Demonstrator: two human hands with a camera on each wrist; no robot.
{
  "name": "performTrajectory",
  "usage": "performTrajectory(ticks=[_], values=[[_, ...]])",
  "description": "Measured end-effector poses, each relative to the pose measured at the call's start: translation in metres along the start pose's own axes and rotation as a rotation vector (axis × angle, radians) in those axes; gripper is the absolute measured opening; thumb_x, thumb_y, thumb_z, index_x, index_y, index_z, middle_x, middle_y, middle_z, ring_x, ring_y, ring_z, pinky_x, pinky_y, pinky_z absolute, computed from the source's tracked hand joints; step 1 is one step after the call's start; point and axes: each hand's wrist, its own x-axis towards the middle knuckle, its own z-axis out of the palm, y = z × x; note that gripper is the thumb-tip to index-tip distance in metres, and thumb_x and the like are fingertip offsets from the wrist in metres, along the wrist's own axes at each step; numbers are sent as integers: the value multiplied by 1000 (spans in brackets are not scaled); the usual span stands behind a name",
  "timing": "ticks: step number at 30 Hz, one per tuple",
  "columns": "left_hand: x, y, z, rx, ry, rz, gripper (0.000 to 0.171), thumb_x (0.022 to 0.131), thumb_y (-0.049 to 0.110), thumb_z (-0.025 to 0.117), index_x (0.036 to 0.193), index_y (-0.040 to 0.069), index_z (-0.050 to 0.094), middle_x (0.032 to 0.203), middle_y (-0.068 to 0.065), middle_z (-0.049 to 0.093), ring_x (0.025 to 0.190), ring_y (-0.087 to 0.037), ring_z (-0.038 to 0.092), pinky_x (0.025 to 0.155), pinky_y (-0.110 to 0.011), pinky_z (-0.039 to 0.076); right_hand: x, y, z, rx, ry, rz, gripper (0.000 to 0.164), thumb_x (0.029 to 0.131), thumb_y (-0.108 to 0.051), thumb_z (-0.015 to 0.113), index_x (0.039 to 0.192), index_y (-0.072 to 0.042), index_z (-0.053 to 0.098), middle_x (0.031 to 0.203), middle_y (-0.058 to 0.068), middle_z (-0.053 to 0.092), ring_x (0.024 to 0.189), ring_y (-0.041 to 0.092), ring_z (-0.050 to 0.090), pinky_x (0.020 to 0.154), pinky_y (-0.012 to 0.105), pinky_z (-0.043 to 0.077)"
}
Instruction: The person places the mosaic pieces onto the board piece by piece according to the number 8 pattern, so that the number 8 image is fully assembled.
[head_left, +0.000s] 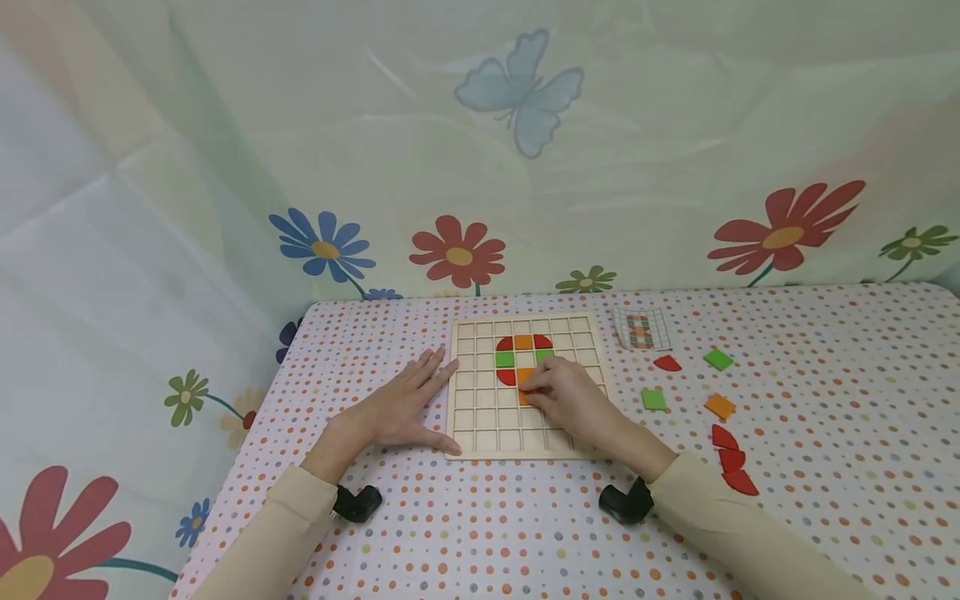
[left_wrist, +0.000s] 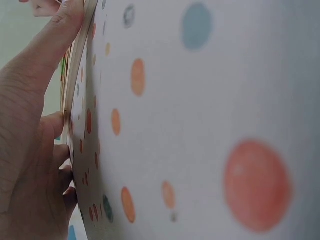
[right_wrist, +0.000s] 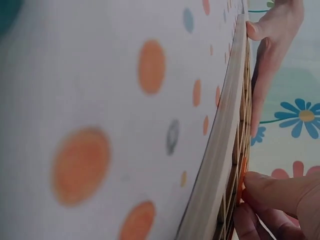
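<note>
A wooden grid board (head_left: 487, 421) lies on the table in front of me. My left hand (head_left: 401, 408) is spread along its left side, thumb at the near corner and fingertips at the edge. Over the middle of the grid, my right hand (head_left: 573, 400) has thumb and fingers curled together at an orange square tile (head_left: 524, 399), which they partly cover. In the right wrist view the thumb rests against an orange edge (right_wrist: 243, 172). Around that spot sit an orange tile (head_left: 522, 342), green tiles (head_left: 505, 359) and red quarter-round pieces (head_left: 507, 377) in the cells.
Right of the board lies a card with a printed grid pattern (head_left: 642, 329). Loose pieces spread beyond it: green squares (head_left: 653, 400), an orange square (head_left: 721, 407) and several red quarter-rounds (head_left: 739, 482). A dotted cloth (head_left: 495, 533) covers the table, with a flowered curtain (head_left: 645, 208) behind.
</note>
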Motion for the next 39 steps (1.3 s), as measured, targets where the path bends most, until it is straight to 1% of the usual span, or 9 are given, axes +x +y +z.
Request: performTrajectory(ticks=[8, 11, 15, 18, 22, 25, 29, 34, 39], values=[[0, 1, 1, 3, -9, -5, 125, 80, 75, 75, 170, 17, 10, 176, -9, -4, 162, -29, -5, 130, -50, 13, -16, 3, -12, 12, -48, -39, 23, 91, 7, 76, 113, 0, 79, 111, 6, 73, 104, 25, 69, 89, 40, 60], [1, 1, 1, 5, -13, -4, 125, 81, 76, 74, 170, 17, 9, 176, -9, -4, 162, -29, -5, 130, -49, 13, -28, 8, -21, -15, -30, -39, 23, 91, 6, 76, 112, -3, 80, 112, 6, 74, 104, 26, 70, 88, 41, 60], [0, 0, 1, 10, -10, 0, 125, 81, 76, 74, 170, 17, 9, 176, -9, -4, 162, -29, -5, 130, -49, 12, -50, 12, -35, -97, 38, 3, 23, 88, 3, 80, 108, -7, 82, 106, 2, 72, 94, 21, 66, 77, 34, 57], [1, -1, 1, 9, -5, 2, 125, 81, 75, 75, 170, 16, 9, 176, -10, -3, 162, -29, -5, 130, -49, 11, -67, 19, -52, -133, 72, 30, 22, 86, 1, 82, 106, -9, 82, 101, 0, 70, 90, 18, 64, 74, 33, 56], [1, 0, 1, 3, -5, -2, 125, 81, 75, 74, 170, 17, 9, 176, -9, -4, 162, -29, -5, 130, -48, 11, -90, 39, -79, -194, 87, 67, 23, 84, -1, 85, 106, -7, 80, 98, 1, 71, 88, 19, 66, 71, 32, 58], [0, 1, 1, 1, -2, -7, 125, 81, 75, 75, 170, 16, 9, 176, -9, -3, 162, -29, -5, 130, -49, 11, -108, 58, -95, -256, 92, 150, 23, 83, -2, 87, 105, -5, 80, 96, 3, 71, 83, 20, 64, 66, 29, 55], [-1, 1, 2, 2, 5, -11, 126, 80, 75, 75, 170, 16, 10, 176, -9, -1, 162, -29, -4, 130, -49, 12, -128, 80, -105, -316, 105, 231, 22, 80, -4, 89, 99, -3, 79, 92, 4, 68, 79, 20, 62, 61, 25, 52], [-1, 0, 2, 5, 7, -6, 125, 80, 74, 76, 170, 16, 10, 176, -9, -1, 162, -30, -4, 130, -50, 12, -139, 93, -108, -335, 154, 246, 21, 77, -3, 91, 95, -3, 80, 90, 6, 65, 78, 26, 66, 61, 23, 53], [-1, 0, 0, -1, 2, 3, 125, 81, 74, 76, 170, 16, 10, 176, -10, -2, 162, -30, -4, 130, -50, 12, -136, 93, -111, -310, 125, 295, 18, 78, -1, 89, 94, -1, 80, 88, 5, 67, 77, 25, 67, 61, 22, 54]])
